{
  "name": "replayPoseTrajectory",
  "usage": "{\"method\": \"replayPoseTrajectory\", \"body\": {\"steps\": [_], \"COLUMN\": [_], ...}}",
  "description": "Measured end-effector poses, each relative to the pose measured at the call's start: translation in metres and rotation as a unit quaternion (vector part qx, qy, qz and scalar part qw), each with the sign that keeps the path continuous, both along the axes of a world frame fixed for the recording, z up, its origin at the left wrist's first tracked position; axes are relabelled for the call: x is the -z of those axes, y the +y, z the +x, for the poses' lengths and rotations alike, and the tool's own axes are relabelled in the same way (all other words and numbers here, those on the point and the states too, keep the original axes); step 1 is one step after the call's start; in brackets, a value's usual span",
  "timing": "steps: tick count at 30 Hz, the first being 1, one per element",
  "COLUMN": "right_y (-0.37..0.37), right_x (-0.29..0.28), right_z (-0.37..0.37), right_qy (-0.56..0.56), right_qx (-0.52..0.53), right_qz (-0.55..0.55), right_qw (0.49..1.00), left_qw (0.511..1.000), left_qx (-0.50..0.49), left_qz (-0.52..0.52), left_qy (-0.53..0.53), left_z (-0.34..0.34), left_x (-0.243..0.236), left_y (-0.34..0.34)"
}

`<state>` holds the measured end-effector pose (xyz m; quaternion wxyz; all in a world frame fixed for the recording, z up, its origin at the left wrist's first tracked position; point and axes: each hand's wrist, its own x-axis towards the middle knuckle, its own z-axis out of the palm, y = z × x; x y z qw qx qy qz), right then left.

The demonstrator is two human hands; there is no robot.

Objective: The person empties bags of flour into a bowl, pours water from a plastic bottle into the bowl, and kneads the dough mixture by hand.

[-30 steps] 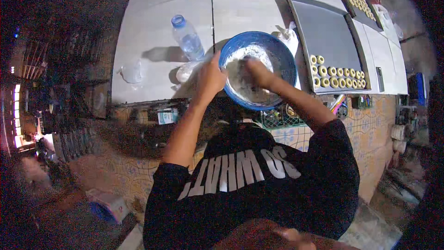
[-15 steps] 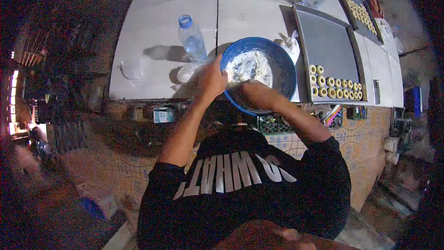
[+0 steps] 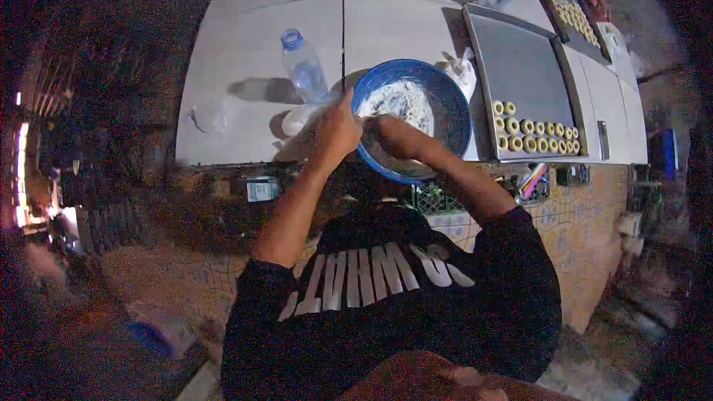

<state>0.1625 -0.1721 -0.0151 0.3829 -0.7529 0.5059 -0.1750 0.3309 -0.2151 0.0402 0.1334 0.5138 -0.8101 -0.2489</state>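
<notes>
A round blue basin [image 3: 464, 122] sits tilted toward me at the table's near edge. White floury mixture [image 3: 397, 100] lies in it, spread toward the left side. My left hand [image 3: 339, 134] is closed on the basin's left rim. Inside the basin, low over the mixture, my right hand [image 3: 399, 137] is closed; what its fingers hold, if anything, is hidden. Left of the basin stands a clear plastic bottle [image 3: 306, 74] with a blue neck. Beside my left hand lies a small white bag [image 3: 297, 120]. Another white bag [image 3: 462, 74] touches the basin's right side.
To the right, a metal tray [image 3: 520, 67] holds ring-shaped dough pieces [image 3: 538, 126] along its near side. Beyond it are a fuller tray [image 3: 572, 18] and another person's hand [image 3: 596, 1]. A phone [image 3: 602, 139] and a crumpled clear bag [image 3: 210, 116] lie on the table.
My right hand has moved a little left and upward inside the basin, across the mixture. My left hand keeps its hold on the rim. The whole view has shifted slightly.
</notes>
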Motion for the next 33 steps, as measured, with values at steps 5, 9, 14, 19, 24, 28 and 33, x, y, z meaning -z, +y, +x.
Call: {"method": "replayPoseTrajectory", "body": {"steps": [5, 9, 14, 19, 24, 28, 33], "right_y": [-0.031, -0.026, -0.023, 0.017, 0.034, 0.046, 0.035], "right_x": [0.057, 0.023, 0.065, -0.01, -0.013, -0.02, -0.039], "right_z": [-0.015, -0.033, -0.009, -0.006, -0.051, -0.064, -0.037], "right_qy": [-0.011, 0.135, 0.131, 0.125, 0.211, 0.286, 0.071], "right_qx": [0.188, 0.248, 0.068, 0.001, 0.008, -0.07, -0.098], "right_qz": [-0.202, -0.265, -0.178, -0.105, -0.072, 0.03, -0.047], "right_qw": [0.961, 0.922, 0.973, 0.987, 0.975, 0.955, 0.992], "left_qw": [0.999, 0.998, 0.998, 0.999, 0.998, 0.998, 0.997], "left_qx": [-0.006, -0.038, -0.024, -0.045, -0.051, -0.058, -0.071], "left_qz": [0.038, 0.036, -0.016, 0.002, 0.025, 0.018, 0.026], "left_qy": [0.006, 0.018, 0.053, 0.029, 0.015, 0.008, 0.016], "left_z": [-0.009, -0.005, -0.006, -0.006, -0.003, -0.004, -0.002], "left_x": [-0.013, 0.007, 0.023, 0.006, 0.005, 0.002, 0.009], "left_y": [0.001, 0.001, -0.004, 0.002, 0.0, 0.002, 0.0]}}
